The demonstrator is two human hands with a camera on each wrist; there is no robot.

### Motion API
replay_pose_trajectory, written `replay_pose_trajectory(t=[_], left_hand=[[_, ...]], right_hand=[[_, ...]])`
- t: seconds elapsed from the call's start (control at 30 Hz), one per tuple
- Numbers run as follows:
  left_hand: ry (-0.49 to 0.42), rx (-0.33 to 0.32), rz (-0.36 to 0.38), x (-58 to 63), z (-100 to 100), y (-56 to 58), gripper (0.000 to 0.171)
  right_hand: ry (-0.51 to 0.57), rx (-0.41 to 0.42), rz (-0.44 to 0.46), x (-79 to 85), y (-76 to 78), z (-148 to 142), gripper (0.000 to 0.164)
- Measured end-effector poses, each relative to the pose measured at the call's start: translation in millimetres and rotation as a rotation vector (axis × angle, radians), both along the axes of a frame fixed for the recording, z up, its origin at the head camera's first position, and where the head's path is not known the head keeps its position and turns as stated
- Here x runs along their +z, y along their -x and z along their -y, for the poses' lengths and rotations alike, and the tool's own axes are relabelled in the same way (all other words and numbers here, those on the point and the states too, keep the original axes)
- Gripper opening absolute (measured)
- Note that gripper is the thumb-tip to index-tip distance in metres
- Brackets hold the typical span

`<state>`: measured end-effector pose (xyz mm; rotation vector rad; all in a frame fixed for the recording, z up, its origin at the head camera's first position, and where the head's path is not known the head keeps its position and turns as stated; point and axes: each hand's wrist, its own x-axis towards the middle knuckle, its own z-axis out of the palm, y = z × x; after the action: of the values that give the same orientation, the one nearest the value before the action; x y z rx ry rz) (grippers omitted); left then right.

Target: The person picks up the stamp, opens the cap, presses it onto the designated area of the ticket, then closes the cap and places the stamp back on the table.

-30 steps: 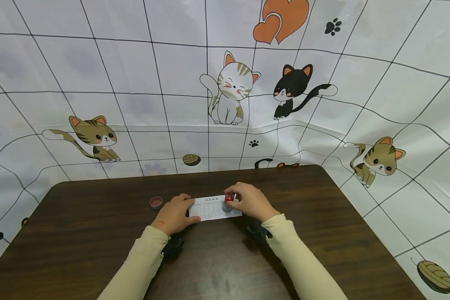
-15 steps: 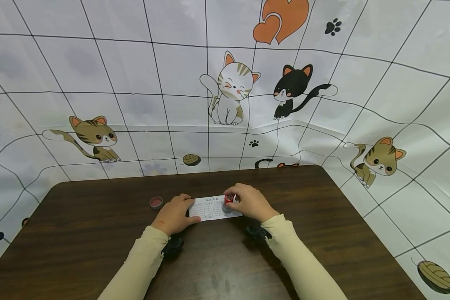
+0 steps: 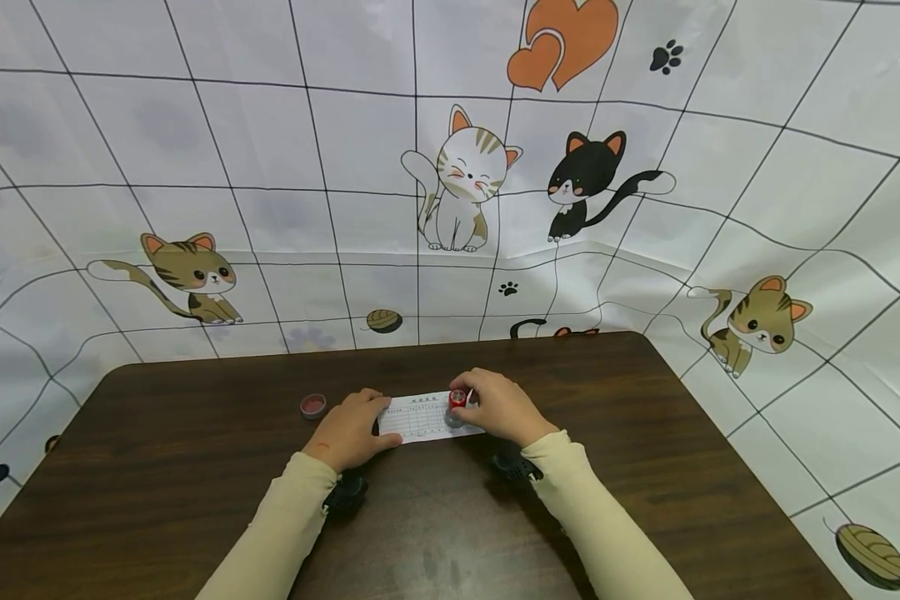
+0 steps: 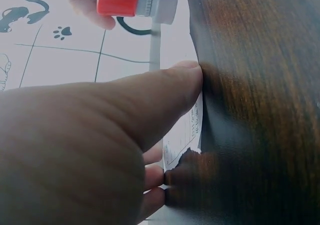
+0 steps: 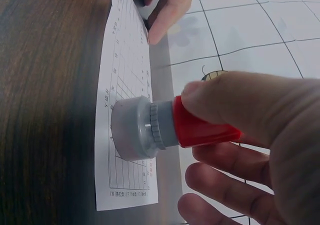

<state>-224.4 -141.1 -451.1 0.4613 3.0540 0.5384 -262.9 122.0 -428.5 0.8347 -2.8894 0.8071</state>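
A white slip of paper printed with a table form (image 3: 418,419) lies on the dark wooden table. My left hand (image 3: 351,429) rests over its left end, thumb by the near edge and fingers by the far edge. In my right hand (image 3: 504,404) is a stamp with a red handle (image 5: 200,127) and a grey round base (image 5: 135,129), pinched between thumb and fingers. The stamp's base is over the right part of the form and appears to rest on it. Its underside is hidden. A small round pot of red ink paste (image 3: 312,406) stands left of my left hand.
The wooden tabletop (image 3: 420,533) reaches to a white sheet backdrop (image 3: 270,208) printed with cats and grid lines. Each wrist wears a dark device; the left one (image 3: 347,493) sits close to the table.
My right hand and the stamp have come down very slightly. The left hand, the paper and the ink pot stay in place.
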Motion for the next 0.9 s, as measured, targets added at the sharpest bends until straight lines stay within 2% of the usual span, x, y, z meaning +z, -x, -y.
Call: replay_pose_trajectory(t=[0.2, 0.53, 0.9], left_hand=[[-0.003, 0.000, -0.004, 0.5, -0.8, -0.2, 0.068], [0.001, 0.005, -0.008, 0.4, -0.1, -1.0, 0.065], [-0.040, 0.012, 0.007, 0.4, 0.0, -1.2, 0.067]], right_hand=[[0.034, -0.007, 0.013, 3.9, -0.7, -2.8, 0.029], [0.065, 0.017, -0.009, 4.0, -0.2, -3.2, 0.015], [0.052, 0.006, 0.000, 3.1, -0.7, -2.6, 0.019]])
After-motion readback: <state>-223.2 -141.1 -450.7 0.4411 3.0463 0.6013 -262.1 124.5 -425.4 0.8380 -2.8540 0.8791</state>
